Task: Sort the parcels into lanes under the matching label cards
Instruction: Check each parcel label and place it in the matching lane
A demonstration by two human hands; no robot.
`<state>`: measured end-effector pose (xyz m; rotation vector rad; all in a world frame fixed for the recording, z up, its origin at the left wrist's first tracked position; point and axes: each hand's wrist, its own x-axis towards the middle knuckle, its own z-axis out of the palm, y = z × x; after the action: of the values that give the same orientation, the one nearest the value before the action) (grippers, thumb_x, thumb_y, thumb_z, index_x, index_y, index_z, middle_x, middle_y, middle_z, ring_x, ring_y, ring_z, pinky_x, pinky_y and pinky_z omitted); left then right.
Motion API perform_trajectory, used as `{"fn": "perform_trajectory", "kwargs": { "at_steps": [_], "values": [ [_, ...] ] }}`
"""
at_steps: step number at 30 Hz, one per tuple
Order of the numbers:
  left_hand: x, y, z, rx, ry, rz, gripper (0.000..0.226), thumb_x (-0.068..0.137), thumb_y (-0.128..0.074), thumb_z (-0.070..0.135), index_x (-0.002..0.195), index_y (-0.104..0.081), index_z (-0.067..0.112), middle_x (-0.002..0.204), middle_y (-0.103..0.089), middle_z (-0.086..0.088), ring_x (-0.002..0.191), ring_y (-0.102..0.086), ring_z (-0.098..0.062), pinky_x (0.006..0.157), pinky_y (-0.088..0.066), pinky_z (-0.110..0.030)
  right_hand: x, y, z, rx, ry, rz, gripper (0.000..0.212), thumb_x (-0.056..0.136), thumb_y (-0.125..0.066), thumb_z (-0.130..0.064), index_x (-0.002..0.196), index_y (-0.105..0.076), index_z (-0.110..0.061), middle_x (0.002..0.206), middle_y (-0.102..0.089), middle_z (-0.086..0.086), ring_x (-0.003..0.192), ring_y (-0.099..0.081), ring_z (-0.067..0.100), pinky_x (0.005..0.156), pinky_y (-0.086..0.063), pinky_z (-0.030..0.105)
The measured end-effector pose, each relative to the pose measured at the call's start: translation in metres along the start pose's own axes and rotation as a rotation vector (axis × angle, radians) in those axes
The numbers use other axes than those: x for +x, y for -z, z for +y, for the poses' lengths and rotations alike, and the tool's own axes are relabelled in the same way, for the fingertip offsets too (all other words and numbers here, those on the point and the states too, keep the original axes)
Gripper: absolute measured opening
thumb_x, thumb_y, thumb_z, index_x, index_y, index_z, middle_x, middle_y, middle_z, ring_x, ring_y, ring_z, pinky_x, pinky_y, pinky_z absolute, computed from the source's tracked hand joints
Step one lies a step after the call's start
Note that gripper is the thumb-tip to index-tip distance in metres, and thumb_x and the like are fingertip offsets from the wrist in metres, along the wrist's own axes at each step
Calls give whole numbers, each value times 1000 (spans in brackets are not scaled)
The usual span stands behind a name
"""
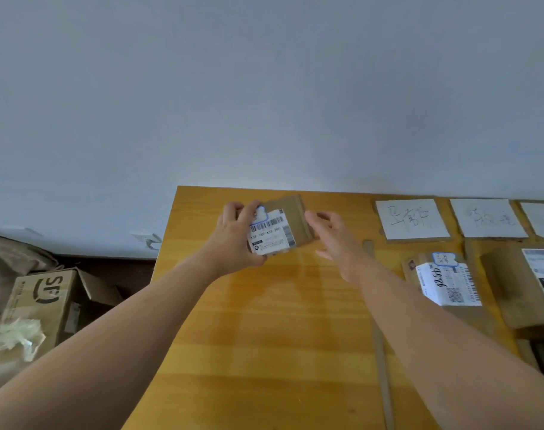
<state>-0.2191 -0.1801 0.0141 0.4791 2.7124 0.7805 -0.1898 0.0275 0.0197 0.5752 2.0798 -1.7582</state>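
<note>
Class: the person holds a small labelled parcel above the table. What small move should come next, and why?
Probably read its label, then carry it right: the left hand grips the small parcel, the right hand is open beside it, and the label cards lie to the right.

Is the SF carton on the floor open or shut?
Open: the SF carton has a top flap standing up at its right side.

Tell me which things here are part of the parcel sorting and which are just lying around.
Part of the job: small parcel in the left hand; right hand open beside it; label cards; sorted parcels; cardboard divider strips.

Lying about: open carton and crumpled paper on the floor.
</note>
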Motion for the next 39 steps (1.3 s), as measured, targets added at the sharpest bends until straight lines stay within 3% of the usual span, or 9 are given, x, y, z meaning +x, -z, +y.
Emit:
{"fn": "perform_trajectory", "kwargs": {
  "at_steps": [6,10,13,16,23,27,33,37,39],
  "values": [
    [-41,-1,84,-106,-283,79,116,62,-85,41,151,-12,21,144,-25,-8,130,-35,-17,109,-35,-33,-66,55,3,170,130,99,67,79,-72,-47,135,-40,-26,116,-66,7,99,-67,19,85,-55,33],
    [-67,-12,142,-552,-91,97,115,62,-73,63,151,-8,31,154,-20,1,139,-29,-12,110,-31,-33,-117,100,13,289,225,121,67,76,-73,-45,133,-46,-22,110,-71,3,93,-70,14,70,-55,20],
    [-79,-24,176,-899,82,31,101,67,-78,53,148,-27,22,141,-48,-1,123,-54,-15,102,-44,-35,-148,127,23,318,288,144,81,66,-78,-50,133,-48,-19,103,-74,1,95,-71,15,88,-55,36],
    [-90,-38,203,-1023,61,22,71,78,-73,31,139,-44,10,112,-70,0,101,-68,-14,85,-53,-29,-172,152,33,335,352,159,78,70,-79,-43,135,-45,-15,97,-75,0,91,-72,15,77,-56,32],
    [-111,-68,254,-1070,-17,36,62,79,-68,21,136,-48,5,106,-73,0,99,-69,-15,80,-53,-22,-204,201,62,400,406,155,74,72,-73,-35,136,-44,-13,91,-76,-5,87,-73,13,68,-57,28],
    [-112,-87,269,-1032,49,46,71,75,-71,31,138,-45,9,115,-70,-3,105,-67,-16,93,-51,-29,-208,219,79,396,347,172,88,61,-80,-48,136,-46,-16,104,-74,3,98,-71,20,87,-55,43],
    [-114,-130,271,-969,226,38,47,89,-64,32,130,-53,12,108,-72,0,99,-67,-12,96,-51,-34,-202,229,112,223,195,173,92,52,-76,-73,127,-58,-22,111,-73,-2,106,-67,17,101,-48,45],
    [-114,-165,263,-884,335,-47,38,92,-57,41,123,-59,19,108,-71,3,104,-64,-13,99,-47,-35,-196,227,143,165,67,94,61,76,-66,-63,123,-61,-24,112,-72,-5,109,-64,17,104,-43,43],
    [-113,-178,260,-845,371,-93,38,93,-54,42,124,-59,19,107,-71,3,100,-64,-11,88,-48,-27,-193,225,155,166,5,74,47,87,-60,-51,123,-61,-20,112,-72,-2,108,-64,18,103,-43,43]
  ]
}}
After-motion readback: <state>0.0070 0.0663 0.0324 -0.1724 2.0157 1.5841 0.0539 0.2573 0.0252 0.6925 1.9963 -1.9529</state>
